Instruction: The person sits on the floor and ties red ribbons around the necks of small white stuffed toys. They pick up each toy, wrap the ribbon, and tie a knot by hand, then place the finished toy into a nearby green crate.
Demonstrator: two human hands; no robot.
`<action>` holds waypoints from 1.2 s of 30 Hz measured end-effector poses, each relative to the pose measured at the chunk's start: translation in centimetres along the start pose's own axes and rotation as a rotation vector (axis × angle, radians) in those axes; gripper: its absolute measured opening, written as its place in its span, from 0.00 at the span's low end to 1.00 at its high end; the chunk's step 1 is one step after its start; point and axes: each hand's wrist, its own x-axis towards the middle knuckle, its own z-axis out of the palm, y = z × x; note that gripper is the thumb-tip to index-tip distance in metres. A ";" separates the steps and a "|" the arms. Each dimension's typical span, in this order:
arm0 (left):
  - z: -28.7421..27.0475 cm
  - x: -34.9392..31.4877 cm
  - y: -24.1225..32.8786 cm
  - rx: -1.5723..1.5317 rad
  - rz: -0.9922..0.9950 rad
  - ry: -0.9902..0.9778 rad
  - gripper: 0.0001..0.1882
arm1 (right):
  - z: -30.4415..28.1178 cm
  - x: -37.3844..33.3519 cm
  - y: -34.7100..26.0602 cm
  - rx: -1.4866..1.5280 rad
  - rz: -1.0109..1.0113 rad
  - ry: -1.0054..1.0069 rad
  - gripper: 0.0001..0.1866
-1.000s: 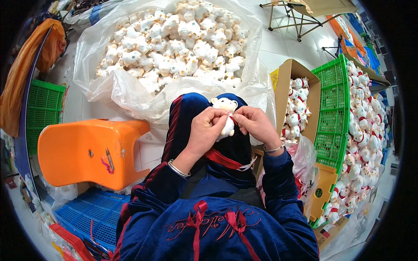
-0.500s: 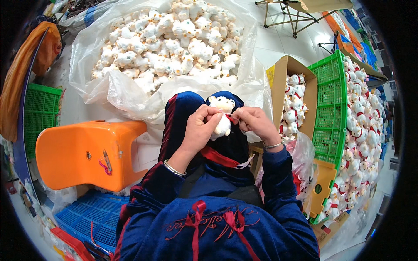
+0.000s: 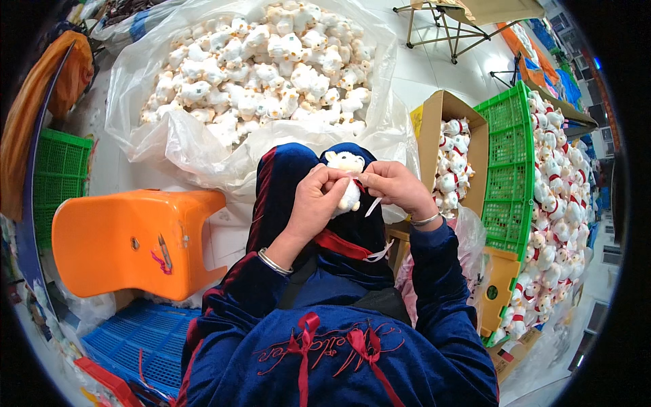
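On pale tiled floor (image 3: 417, 64), we see dark-blue velvet trousers (image 3: 274, 178) and, over them, the left hand (image 3: 313, 203) pinching a small white plush animal (image 3: 350, 196) near its neck; from the right hand's (image 3: 400, 188) pinched fingers hangs a thin white strip (image 3: 373, 207). We judge the plush light, soft, best held around its body.

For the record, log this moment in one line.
left hand: pinching white plush toy at neck | right hand: pinching at neck, white strip below | orange chair: at left

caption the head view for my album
Left hand and right hand meet at a small white plush toy, with a heap of white toys beyond.
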 end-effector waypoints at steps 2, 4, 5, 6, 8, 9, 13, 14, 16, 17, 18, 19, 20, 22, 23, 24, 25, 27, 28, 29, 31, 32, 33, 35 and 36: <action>0.1 0.0 0.4 0.043 0.043 0.009 0.04 | 1.1 -0.1 -0.5 -0.081 -0.150 0.017 0.15; 0.1 -0.1 0.7 0.073 0.050 0.009 0.04 | 3.1 -0.8 -0.9 -0.194 -0.388 0.008 0.15; 0.0 0.0 0.8 0.083 0.036 0.005 0.04 | 2.6 0.2 0.2 -0.195 -0.421 -0.026 0.15; 0.0 0.0 0.8 0.092 0.023 0.000 0.04 | 2.2 -0.2 0.2 -0.071 -0.295 -0.049 0.15; 0.1 -0.1 0.6 0.063 0.011 0.017 0.03 | 1.1 -0.9 -0.3 0.170 -0.043 -0.099 0.16; 0.0 0.0 0.6 0.058 0.007 0.014 0.03 | 0.6 -1.1 -0.4 0.223 -0.026 -0.149 0.21; 0.1 0.0 0.3 0.039 0.013 0.007 0.03 | -0.6 -2.1 1.1 0.300 0.056 -0.124 0.29; 0.0 0.0 0.3 0.046 0.019 0.005 0.03 | -0.8 -2.4 1.6 0.295 0.056 -0.120 0.29; 0.1 0.0 0.2 0.040 0.008 0.006 0.04 | -0.9 -2.8 2.0 0.283 0.055 -0.113 0.29; 0.1 0.0 0.2 0.039 0.002 0.007 0.04 | -0.6 -3.1 1.6 0.290 0.060 -0.075 0.28; 0.1 0.0 0.3 0.028 -0.014 0.006 0.04 | -0.7 -3.3 1.7 0.275 0.048 -0.065 0.27; 0.1 0.0 0.6 0.018 -0.028 0.005 0.04 | -0.7 -3.4 1.7 0.260 0.035 -0.055 0.25; 0.1 0.0 0.7 0.008 -0.043 0.005 0.04 | -0.8 -3.5 1.7 0.245 0.022 -0.045 0.24; 0.0 0.1 0.6 0.051 0.004 -0.001 0.04 | -0.8 -3.0 2.3 0.176 -0.013 0.012 0.20; 0.0 0.1 0.5 0.072 0.027 -0.004 0.04 | -0.7 -2.9 2.4 0.142 -0.031 0.041 0.17; 0.0 0.1 0.5 0.048 0.012 -0.006 0.05 | -0.6 -2.8 2.4 0.093 -0.073 0.069 0.16; 0.0 0.1 0.6 0.024 -0.003 -0.006 0.05 | 0.0 -2.6 2.0 0.045 -0.115 0.095 0.14; 0.0 0.1 0.6 0.002 -0.019 -0.010 0.05 | 0.8 -2.5 1.3 0.004 -0.170 0.117 0.12; -0.1 0.1 0.7 0.003 -0.023 -0.013 0.05 | 1.0 -2.4 1.0 0.011 -0.181 0.112 0.11; -0.1 0.1 0.8 0.004 -0.026 -0.016 0.05 | 1.2 -2.3 0.8 0.017 -0.191 0.106 0.10; -0.2 0.2 0.7 0.006 -0.009 -0.020 0.05 | 1.6 -1.8 0.9 0.030 -0.222 0.109 0.08; -0.2 0.2 0.7 0.006 -0.001 -0.022 0.05 | 1.7 -1.6 1.1 0.037 -0.237 0.111 0.06; -0.2 0.2 0.7 0.002 -0.003 -0.026 0.05 | 1.7 -1.2 1.5 0.053 -0.263 0.125 0.06; -0.3 0.2 0.8 -0.005 -0.007 -0.032 0.06 | 1.9 -0.7 1.8 0.084 -0.315 0.150 0.07; -0.2 0.2 0.9 -0.015 -0.011 -0.034 0.06 | 2.2 -0.6 1.8 0.064 -0.336 0.213 0.08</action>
